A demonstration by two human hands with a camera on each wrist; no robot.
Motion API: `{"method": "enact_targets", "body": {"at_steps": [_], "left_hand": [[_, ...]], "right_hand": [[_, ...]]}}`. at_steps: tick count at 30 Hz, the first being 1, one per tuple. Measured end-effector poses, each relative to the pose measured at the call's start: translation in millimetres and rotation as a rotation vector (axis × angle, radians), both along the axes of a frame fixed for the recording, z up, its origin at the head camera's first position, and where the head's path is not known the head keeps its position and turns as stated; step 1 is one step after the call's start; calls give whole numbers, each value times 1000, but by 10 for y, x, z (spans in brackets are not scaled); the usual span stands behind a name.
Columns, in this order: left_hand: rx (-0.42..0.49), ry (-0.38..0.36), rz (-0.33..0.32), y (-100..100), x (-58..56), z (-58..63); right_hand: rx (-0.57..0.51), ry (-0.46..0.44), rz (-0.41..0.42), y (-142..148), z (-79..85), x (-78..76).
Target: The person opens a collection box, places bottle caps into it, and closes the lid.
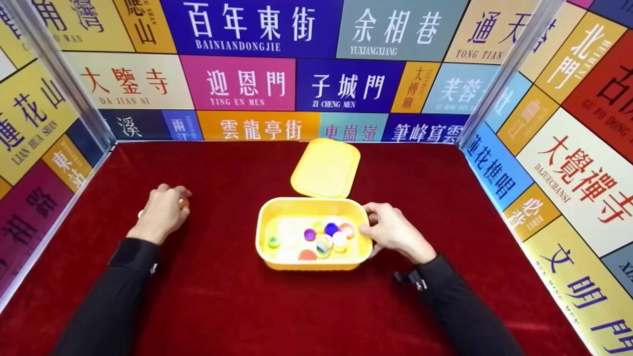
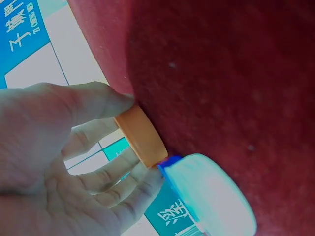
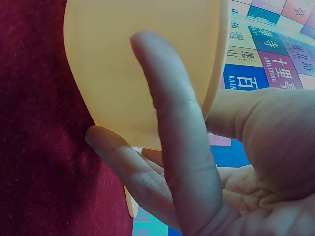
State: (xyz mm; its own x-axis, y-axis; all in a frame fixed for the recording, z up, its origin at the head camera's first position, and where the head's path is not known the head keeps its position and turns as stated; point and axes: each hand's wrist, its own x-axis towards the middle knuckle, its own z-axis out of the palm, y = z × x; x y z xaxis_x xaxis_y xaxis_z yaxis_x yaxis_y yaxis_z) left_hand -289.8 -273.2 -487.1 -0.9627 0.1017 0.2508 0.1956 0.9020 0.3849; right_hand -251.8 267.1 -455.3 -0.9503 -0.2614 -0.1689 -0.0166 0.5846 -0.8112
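Observation:
In the left wrist view my left hand [image 1: 162,210] pinches an orange bottle cap [image 2: 141,136] between thumb and fingers, close over the red cloth. Right beside this cap is a white cap-like piece [image 2: 211,194] with a blue part; only a sliver of white shows by the hand in the head view. My right hand [image 1: 394,231] grips the right end of a yellow plastic box [image 1: 316,266], thumb at the rim and fingers along the outer wall. Several coloured caps lie inside, among them a purple cap [image 1: 309,234], a blue cap [image 1: 331,228] and a green cap [image 1: 273,241].
Behind the box lies a yellow lid [image 1: 326,168], flat on the red cloth [image 1: 222,306]. Panels [image 1: 247,81] printed with place names enclose the table at the back and both sides, with metal posts at the corners.

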Motion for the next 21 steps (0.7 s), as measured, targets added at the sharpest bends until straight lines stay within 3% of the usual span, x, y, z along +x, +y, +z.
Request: {"method": "enact_targets", "body": {"at_steps": [10,21], "left_hand": [[47,38,-76,320,79,181],[99,121,-185,923,300,429]], "right_hand": [[2,-13,-4,2,5,-10],[6,-11,2,2,2,-9]]}}
